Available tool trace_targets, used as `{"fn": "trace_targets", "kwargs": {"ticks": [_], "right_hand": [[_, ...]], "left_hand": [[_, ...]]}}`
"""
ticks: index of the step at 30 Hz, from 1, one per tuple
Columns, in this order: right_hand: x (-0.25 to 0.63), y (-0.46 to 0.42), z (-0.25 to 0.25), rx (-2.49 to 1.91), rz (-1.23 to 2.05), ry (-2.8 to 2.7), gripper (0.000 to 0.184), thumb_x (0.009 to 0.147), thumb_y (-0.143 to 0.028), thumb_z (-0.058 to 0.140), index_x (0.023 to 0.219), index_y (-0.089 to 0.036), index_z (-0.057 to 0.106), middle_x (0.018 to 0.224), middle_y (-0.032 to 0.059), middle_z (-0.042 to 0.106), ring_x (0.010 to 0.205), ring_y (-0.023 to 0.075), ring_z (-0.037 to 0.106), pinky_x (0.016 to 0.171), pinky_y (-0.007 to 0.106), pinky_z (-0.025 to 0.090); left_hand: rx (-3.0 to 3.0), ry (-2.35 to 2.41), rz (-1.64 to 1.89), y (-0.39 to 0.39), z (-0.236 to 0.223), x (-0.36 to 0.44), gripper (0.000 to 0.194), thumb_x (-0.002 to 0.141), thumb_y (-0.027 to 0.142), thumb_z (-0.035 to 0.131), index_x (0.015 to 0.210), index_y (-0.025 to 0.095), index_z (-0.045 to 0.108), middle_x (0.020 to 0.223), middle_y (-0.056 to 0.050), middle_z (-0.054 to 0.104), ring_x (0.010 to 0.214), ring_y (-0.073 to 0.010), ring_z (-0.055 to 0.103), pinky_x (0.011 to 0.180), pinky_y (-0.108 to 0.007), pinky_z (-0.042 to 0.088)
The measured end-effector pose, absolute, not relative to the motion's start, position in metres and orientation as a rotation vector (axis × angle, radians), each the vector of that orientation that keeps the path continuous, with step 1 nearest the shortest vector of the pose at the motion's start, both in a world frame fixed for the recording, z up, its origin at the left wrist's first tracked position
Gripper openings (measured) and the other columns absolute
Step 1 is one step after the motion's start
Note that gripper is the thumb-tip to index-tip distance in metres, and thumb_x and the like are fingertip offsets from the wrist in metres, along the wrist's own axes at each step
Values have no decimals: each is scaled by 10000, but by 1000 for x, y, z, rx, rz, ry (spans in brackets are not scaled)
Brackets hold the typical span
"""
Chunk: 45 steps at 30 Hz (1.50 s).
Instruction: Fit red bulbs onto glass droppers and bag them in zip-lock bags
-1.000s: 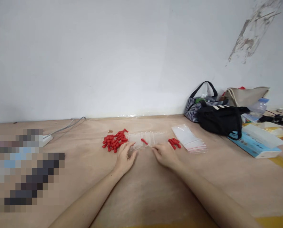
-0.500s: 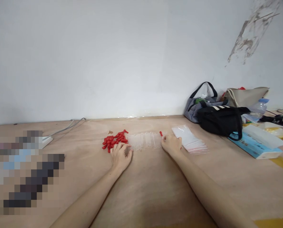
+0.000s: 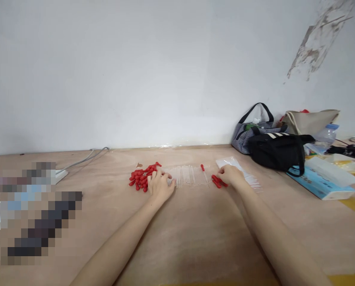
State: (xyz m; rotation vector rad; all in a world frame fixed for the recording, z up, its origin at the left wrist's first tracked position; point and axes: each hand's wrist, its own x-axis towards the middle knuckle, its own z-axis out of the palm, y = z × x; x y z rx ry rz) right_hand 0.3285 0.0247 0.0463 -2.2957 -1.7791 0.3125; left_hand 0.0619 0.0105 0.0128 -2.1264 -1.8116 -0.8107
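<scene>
My left hand [image 3: 161,186] rests over the left end of a row of clear thin dropper tubes [image 3: 185,175], its thumb and fingers apart. Beside it on the left lies a heap of red rubber bulbs [image 3: 140,179], partly covered by the hand. My right hand [image 3: 232,175] is at a small pile of red bulbs [image 3: 217,181], with its fingers bent together at the pile's edge. What lies between those fingertips is hidden. A dropper with a red bulb [image 3: 202,167] on its upper end lies between the tubes and the small pile.
Clear zip bags [image 3: 227,161] lie partly under my right hand. Farther right are a striped bag [image 3: 239,137], a black bag [image 3: 277,153] and a blue tissue pack [image 3: 320,182]. A grey cable [image 3: 88,157] and blurred items lie on the left. A wall stands behind.
My right hand carried a red bulb from mid-row to the right, left it on a tube, then moved right to the small pile. My left hand shifted left, then back right over the tubes.
</scene>
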Motion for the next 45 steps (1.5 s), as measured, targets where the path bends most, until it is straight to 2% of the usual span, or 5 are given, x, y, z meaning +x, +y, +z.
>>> {"fn": "trace_targets", "kwargs": {"ticks": [11, 28, 33, 40, 45], "right_hand": [[325, 32, 34, -2192, 301, -1854, 230, 586, -304, 650, 787, -197, 675, 815, 64, 660, 733, 184, 596, 557, 242, 381], [313, 27, 44, -2098, 187, -1788, 292, 664, -185, 539, 929, -141, 655, 920, 114, 665, 846, 220, 604, 631, 250, 397], [301, 23, 46, -2025, 224, -1815, 225, 698, -236, 531, 849, -170, 683, 850, 86, 677, 802, 199, 606, 632, 241, 383], [280, 21, 38, -1748, 266, -1847, 168, 699, -173, 515, 795, -178, 654, 739, 36, 657, 704, 153, 581, 629, 236, 384], [256, 19, 15, -1320, 226, -1874, 175, 795, -188, 440, 929, -154, 548, 895, 64, 610, 796, 151, 557, 705, 273, 426]], "left_hand": [[-2143, -2108, -726, 41, 16, 99, 263, 701, 444, 549, 737, 198, 634, 935, -111, 575, 1061, -321, 389, 826, -429, 288], [-2061, -2053, -422, 51, 23, 115, 278, 739, 330, 490, 828, 128, 660, 968, -171, 566, 992, -319, 432, 872, -449, 247], [-2023, -2053, -343, 50, 27, 121, 254, 727, 317, 503, 829, 150, 665, 948, -166, 595, 962, -311, 462, 896, -468, 234], [-2164, -2071, -581, 45, 29, 111, 290, 806, 287, 411, 786, 129, 654, 931, -163, 599, 957, -305, 502, 862, -435, 295], [-2486, -1706, -914, 26, 19, 73, 195, 852, 209, 377, 876, 163, 565, 803, -63, 618, 797, -203, 553, 767, -329, 377]]}}
